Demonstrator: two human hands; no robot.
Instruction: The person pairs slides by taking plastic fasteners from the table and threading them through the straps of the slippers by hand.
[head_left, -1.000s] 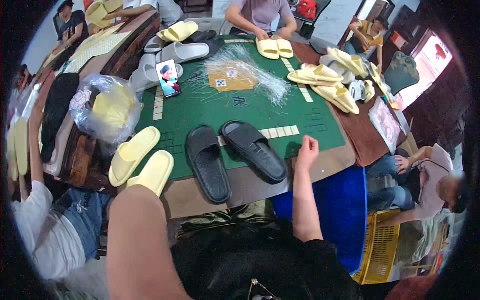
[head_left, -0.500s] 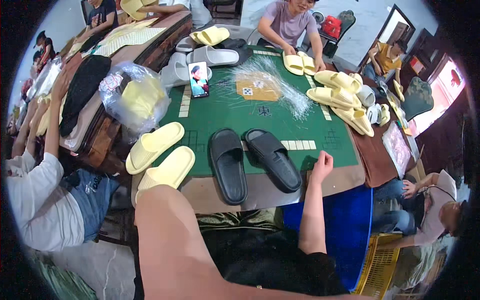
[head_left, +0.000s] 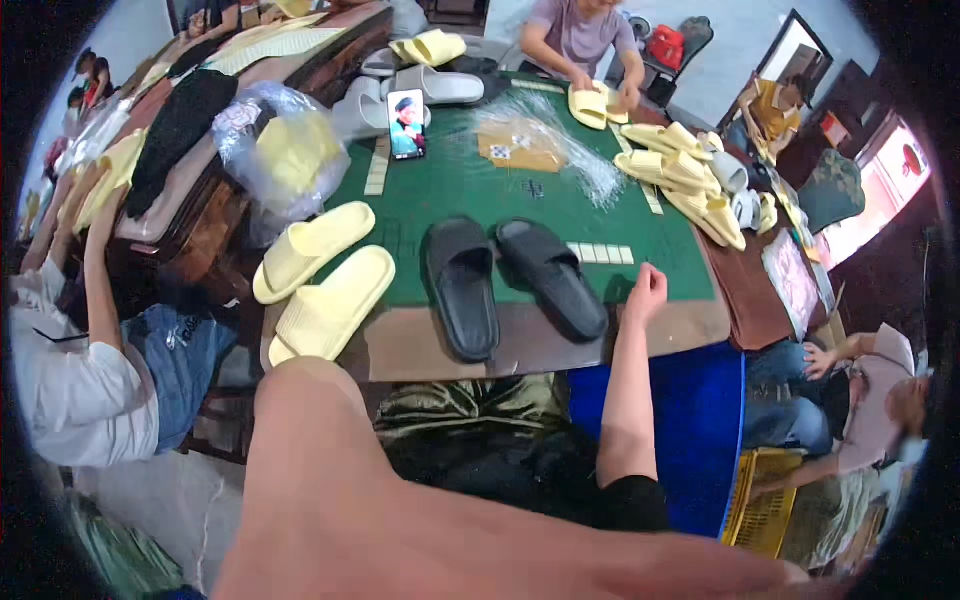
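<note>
Two black slippers [head_left: 510, 280] lie side by side on the green table [head_left: 450, 190]. Their heels stick out onto the brown edge near the person. The right slipper of the two is tilted a bit.

The right hand [head_left: 647, 290] rests on the table edge, just beside the right black slipper. Its fingers are curled in, like a loose fist. It holds nothing. The arm goes down from it toward the person's dark lap.

The left arm [head_left: 330, 480] fills the bottom of the picture. It is very close and big. The left hand is out of the picture, so I cannot tell what its fingers do.

To the left of the black slippers lie two pale yellow slippers [head_left: 320, 275]. They hang over the corner of the table. Behind them sits a clear plastic bag [head_left: 280, 150] with more yellow things inside.

Farther back a phone [head_left: 406, 124] stands up on the green cloth. Next to it is a crinkly clear wrapper [head_left: 545, 145] over a brown card. Grey slippers [head_left: 420, 88] lie behind the phone.

On the right side is a heap of yellow slippers [head_left: 680, 175]. A person in a purple shirt [head_left: 580, 35] at the far end holds one more yellow pair. Other people sit around the tables.
</note>
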